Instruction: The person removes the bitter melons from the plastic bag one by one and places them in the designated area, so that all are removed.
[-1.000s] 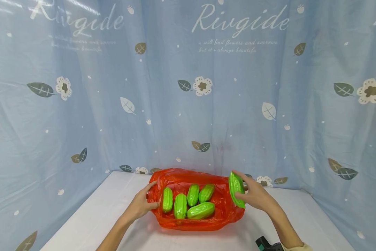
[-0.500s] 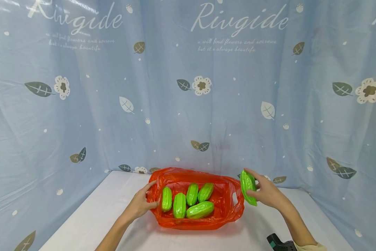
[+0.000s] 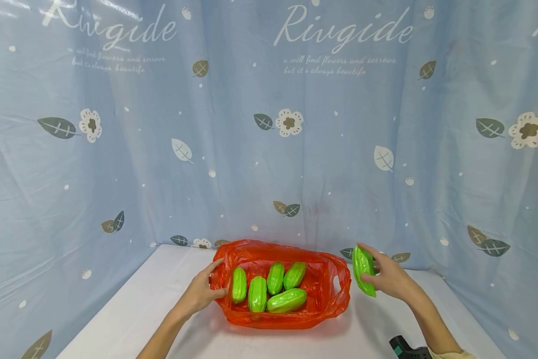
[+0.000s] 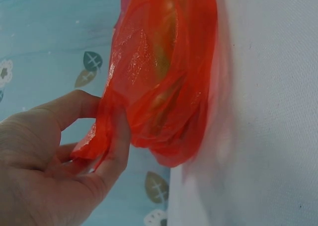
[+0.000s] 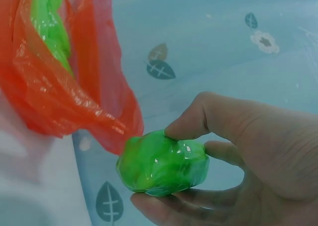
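Note:
A red plastic bag [image 3: 286, 321] lies wide on the white table, its mouth facing up. Several glossy green star fruits [image 3: 257, 295] with ridged sides rest inside it. My left hand [image 3: 199, 291] pinches the bag's left end, thumb on one side of the film and fingers on the other, as the left wrist view shows. Another green star fruit [image 5: 161, 164] is held between the thumb and fingers of my right hand [image 3: 390, 275], in the air just right of the bag's right handle. Part of that fruit's far side is hidden by the fingers.
The white table [image 3: 129, 314] runs back to a blue patterned curtain [image 3: 251, 149] that hangs behind it and at both sides. A black device [image 3: 408, 349] sits by the right wrist, near the lower edge of the head view.
My right hand has moved right with the star fruit, from over the bag's right end to beside it, uncovering the handle hole. The left hand keeps its place on the bag.

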`<action>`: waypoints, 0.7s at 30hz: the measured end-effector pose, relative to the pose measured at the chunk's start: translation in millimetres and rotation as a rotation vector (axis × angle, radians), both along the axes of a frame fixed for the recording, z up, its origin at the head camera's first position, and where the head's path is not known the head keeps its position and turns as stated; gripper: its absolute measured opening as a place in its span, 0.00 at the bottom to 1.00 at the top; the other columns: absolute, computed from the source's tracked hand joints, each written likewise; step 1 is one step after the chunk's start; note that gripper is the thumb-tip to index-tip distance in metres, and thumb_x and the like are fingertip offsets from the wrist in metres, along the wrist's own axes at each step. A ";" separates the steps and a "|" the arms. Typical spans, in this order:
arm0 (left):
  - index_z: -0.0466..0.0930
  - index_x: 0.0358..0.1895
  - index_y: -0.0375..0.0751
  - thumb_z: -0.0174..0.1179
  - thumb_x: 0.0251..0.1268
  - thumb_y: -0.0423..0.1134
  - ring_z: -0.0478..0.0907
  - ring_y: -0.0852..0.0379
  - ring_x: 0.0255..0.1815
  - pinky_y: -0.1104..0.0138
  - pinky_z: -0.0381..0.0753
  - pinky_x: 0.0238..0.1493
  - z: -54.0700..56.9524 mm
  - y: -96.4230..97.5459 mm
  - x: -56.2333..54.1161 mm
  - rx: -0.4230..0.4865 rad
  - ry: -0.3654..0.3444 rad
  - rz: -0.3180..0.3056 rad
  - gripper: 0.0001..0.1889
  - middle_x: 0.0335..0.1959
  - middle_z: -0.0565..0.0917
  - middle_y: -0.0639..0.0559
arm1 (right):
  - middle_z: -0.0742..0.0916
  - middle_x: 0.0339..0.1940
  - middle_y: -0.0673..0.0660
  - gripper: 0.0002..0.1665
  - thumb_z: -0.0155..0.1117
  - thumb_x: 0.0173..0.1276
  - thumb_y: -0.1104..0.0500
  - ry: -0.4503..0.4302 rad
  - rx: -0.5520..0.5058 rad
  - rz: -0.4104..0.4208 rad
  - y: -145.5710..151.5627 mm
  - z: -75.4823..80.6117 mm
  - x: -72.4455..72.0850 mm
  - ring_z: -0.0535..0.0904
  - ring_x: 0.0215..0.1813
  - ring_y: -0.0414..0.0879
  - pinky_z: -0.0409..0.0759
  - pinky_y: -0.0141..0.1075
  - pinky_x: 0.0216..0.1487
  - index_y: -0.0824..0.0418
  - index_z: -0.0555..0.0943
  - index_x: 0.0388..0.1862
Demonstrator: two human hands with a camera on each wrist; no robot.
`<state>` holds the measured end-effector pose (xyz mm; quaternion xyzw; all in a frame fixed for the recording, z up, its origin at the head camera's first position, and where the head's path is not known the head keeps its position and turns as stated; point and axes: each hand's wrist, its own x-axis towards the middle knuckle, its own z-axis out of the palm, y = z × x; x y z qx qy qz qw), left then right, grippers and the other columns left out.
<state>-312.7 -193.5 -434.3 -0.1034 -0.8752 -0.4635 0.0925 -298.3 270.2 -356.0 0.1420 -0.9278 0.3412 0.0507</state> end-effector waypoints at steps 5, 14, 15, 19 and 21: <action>0.65 0.72 0.41 0.71 0.49 0.31 0.76 0.44 0.56 0.48 0.79 0.57 0.1 0.1 -2.2 0.006 0.003 0.000 0.42 0.66 0.73 0.35 | 0.81 0.49 0.67 0.46 0.68 0.59 0.62 0.010 0.015 -0.035 4.5 -8.3 -5.1 0.82 0.42 0.53 0.82 0.34 0.28 0.63 0.60 0.75; 0.66 0.72 0.41 0.71 0.48 0.32 0.77 0.45 0.54 0.51 0.82 0.54 0.4 0.1 -1.6 0.011 0.007 0.004 0.42 0.66 0.73 0.35 | 0.81 0.45 0.65 0.44 0.69 0.59 0.63 0.006 0.043 -0.085 9.6 -33.0 -21.5 0.77 0.35 0.48 0.82 0.34 0.27 0.64 0.62 0.74; 0.66 0.71 0.40 0.71 0.49 0.32 0.77 0.45 0.54 0.52 0.82 0.54 0.7 0.2 -1.3 0.015 0.008 0.002 0.42 0.66 0.73 0.35 | 0.81 0.45 0.65 0.44 0.69 0.59 0.63 0.001 0.042 -0.094 9.7 -35.5 -23.5 0.77 0.36 0.48 0.82 0.35 0.27 0.64 0.63 0.73; 0.66 0.71 0.40 0.72 0.49 0.32 0.78 0.47 0.53 0.54 0.83 0.52 1.3 0.7 -1.3 0.034 0.003 -0.005 0.42 0.65 0.74 0.36 | 0.81 0.49 0.66 0.45 0.71 0.58 0.62 -0.004 0.040 -0.114 9.3 -45.0 -32.2 0.79 0.40 0.50 0.85 0.37 0.27 0.64 0.63 0.73; 0.65 0.72 0.40 0.72 0.49 0.32 0.78 0.47 0.52 0.54 0.84 0.51 1.0 0.7 -1.7 0.038 0.003 -0.009 0.42 0.65 0.74 0.36 | 0.80 0.51 0.68 0.45 0.71 0.58 0.62 -0.005 0.035 -0.113 8.6 -49.0 -36.5 0.79 0.42 0.52 0.85 0.38 0.27 0.65 0.63 0.73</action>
